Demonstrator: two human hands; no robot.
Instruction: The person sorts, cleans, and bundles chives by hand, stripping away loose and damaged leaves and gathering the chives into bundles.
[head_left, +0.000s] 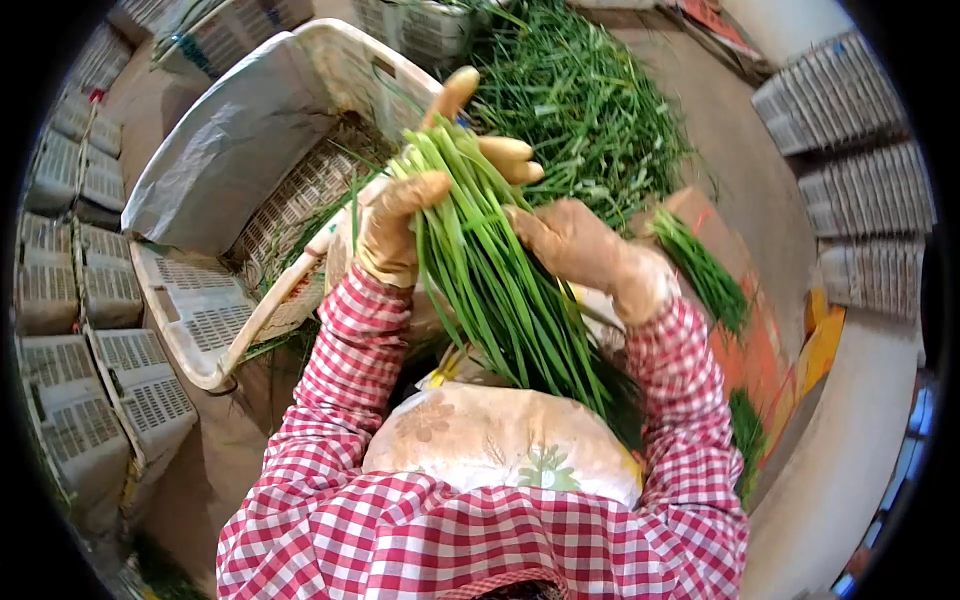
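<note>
A bundle of long green stalks [500,260] lies slanted in front of me, pale ends up and leafy ends down toward my lap. My left hand [400,225], in a stained light glove, grips the bundle near its pale ends, with gloved fingers showing on the far side. At the bundle's right edge my right hand [590,250], gloved too, has its fingers closed against the stalks. Whether it pinches a stalk or something thin there is too small to tell. A flowered cloth [500,430] covers my lap under the leafy ends.
At the left stands a large white crate [215,330] with a grey liner and loose greens. A big heap of greens [580,110] lies ahead. Another bundle [700,265] rests on a reddish board at the right. Stacked crates [840,95] line both sides.
</note>
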